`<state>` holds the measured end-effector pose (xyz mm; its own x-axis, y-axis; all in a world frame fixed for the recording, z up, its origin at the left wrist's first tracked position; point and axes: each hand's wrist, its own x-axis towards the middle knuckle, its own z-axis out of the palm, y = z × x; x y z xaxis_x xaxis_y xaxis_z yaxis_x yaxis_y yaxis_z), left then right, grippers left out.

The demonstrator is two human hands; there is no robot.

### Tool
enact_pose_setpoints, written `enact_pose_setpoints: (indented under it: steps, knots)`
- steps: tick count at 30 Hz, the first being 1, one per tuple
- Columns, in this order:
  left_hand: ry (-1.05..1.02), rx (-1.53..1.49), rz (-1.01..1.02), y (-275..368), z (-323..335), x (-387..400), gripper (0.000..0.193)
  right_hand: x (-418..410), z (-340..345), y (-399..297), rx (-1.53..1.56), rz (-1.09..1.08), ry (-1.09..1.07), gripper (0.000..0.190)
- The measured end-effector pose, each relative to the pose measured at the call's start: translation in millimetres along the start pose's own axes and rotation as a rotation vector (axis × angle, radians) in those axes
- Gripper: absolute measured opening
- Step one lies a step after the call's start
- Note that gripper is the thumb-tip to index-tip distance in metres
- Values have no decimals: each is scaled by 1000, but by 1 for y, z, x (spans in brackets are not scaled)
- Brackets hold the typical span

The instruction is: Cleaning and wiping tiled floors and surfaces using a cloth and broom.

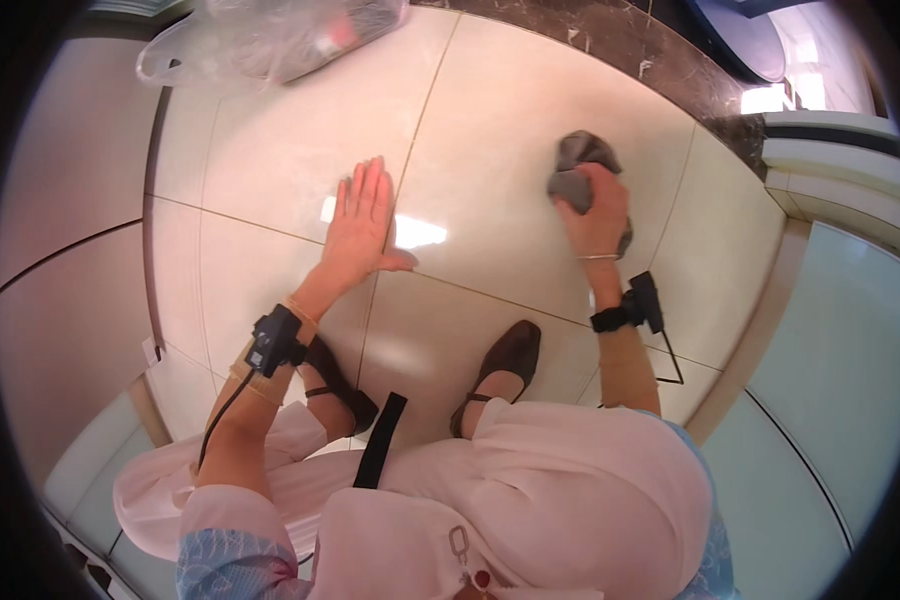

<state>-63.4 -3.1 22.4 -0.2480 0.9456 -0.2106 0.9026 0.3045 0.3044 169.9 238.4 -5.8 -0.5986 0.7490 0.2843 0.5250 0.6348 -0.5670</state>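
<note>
My right hand (598,210) is closed around a bunched dark grey cloth (581,154), which lies against the glossy cream floor tiles (525,127) at the upper right. Left of it, my left hand (360,225) is held palm down over the tiles, fingers spread a little and thumb out, with nothing in it. Whether its palm touches the floor I cannot tell. Each forearm bears a strapped black device with a cable. Below the hands are my two dark shoes (514,352).
A clear plastic bag (270,37) with things inside lies at the upper left. Cabinet fronts (67,172) stand on the left, pale green panels (810,337) on the right. A dark marble strip (615,45) edges the floor, with a dark rounded object (742,37) beyond.
</note>
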Motion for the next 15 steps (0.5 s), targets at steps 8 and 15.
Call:
enact_pose_setpoints:
  steps: [8, 15]
  knots:
    - [74, 33, -3, 1, 27, 4, 124, 11, -39, -26, 424, 320, -130, 46]
    - [195, -177, 155, 86, 46, 61, 121, 46, -85, 6, -492, -235, 200, 45]
